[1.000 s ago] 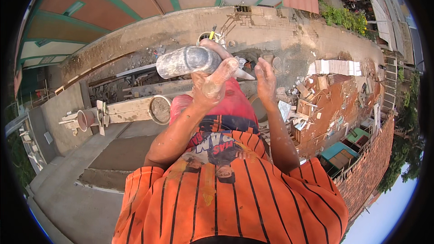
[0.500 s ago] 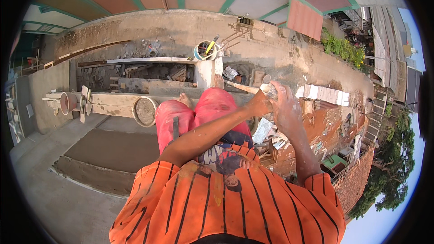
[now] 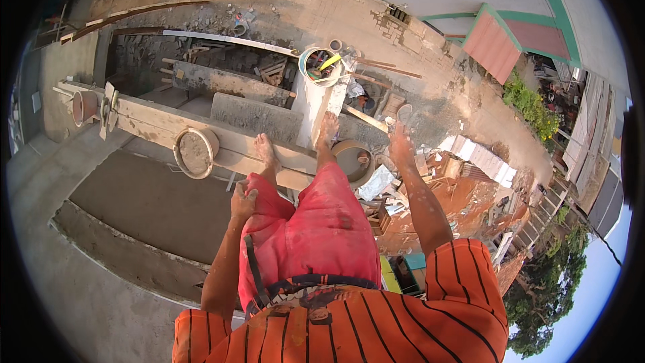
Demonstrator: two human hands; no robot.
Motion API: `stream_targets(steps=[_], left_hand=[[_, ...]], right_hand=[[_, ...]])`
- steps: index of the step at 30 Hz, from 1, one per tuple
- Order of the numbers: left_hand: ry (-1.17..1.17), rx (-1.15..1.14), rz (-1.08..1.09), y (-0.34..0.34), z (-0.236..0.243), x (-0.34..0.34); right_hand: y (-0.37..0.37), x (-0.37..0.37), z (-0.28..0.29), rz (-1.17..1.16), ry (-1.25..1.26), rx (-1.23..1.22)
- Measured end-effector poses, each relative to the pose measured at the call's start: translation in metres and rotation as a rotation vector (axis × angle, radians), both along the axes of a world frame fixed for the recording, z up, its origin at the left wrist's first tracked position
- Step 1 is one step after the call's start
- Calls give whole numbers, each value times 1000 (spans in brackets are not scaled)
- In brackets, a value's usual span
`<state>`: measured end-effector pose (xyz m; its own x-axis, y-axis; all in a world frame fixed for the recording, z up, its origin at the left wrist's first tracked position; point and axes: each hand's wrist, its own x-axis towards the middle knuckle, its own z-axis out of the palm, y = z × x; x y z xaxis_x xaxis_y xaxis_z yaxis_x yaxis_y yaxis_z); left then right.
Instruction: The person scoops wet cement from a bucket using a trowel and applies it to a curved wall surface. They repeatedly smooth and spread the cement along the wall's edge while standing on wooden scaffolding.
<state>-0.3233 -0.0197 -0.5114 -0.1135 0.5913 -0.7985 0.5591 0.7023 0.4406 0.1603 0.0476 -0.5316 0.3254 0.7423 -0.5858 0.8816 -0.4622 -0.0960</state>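
My left hand (image 3: 243, 198) is curled at the left leg of my red trousers (image 3: 316, 222); whether anything is inside its fingers is unclear. My right hand (image 3: 402, 142) is closed on a greyish tool (image 3: 404, 114), its shape hard to make out, held out to the right above the rubble. My bare feet (image 3: 266, 151) are on the narrow ledge (image 3: 149, 124) below. A bucket of grey mix (image 3: 194, 153) stands left of my feet, and a round tub (image 3: 355, 161) is just right of them.
A white bucket of tools (image 3: 320, 66) stands beyond my feet. A dark trench (image 3: 136, 54) with boards lies at upper left, a lower grey slab (image 3: 134, 202) at left, and rubble (image 3: 430, 188) at right. A reddish bucket (image 3: 84, 107) sits at the ledge's far left.
My hands, together on the grey object earlier, have separated: the left moved down to my thigh, the right stayed out right with a grey tool. The view has shifted, showing more of my legs and feet.
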Motion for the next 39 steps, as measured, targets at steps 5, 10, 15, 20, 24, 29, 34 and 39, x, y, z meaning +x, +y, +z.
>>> stream_targets(steps=[5,10,15,20,24,29,34,39], left_hand=[[201,25,-177,-23,-26,39],[355,-11,-263,-1,-28,72],[373,-4,-171,-5,-26,84],[408,-7,-156,-22,-28,82],[434,-35,-115,-28,-24,85],[412,-22,-53,-32,-21,92],[425,-45,4,-39,-15,94],[383,4,115,-42,-11,89]], right_hand=[[41,37,-158,-61,-99,-63],[74,63,-285,58,-91,-117],[107,47,-337,80,-96,-68],[100,71,-362,102,59,191],[100,85,-368,195,-38,194],[119,90,-372,463,79,220],[124,41,-351,240,-65,18],[67,102,-406,264,-13,382]])
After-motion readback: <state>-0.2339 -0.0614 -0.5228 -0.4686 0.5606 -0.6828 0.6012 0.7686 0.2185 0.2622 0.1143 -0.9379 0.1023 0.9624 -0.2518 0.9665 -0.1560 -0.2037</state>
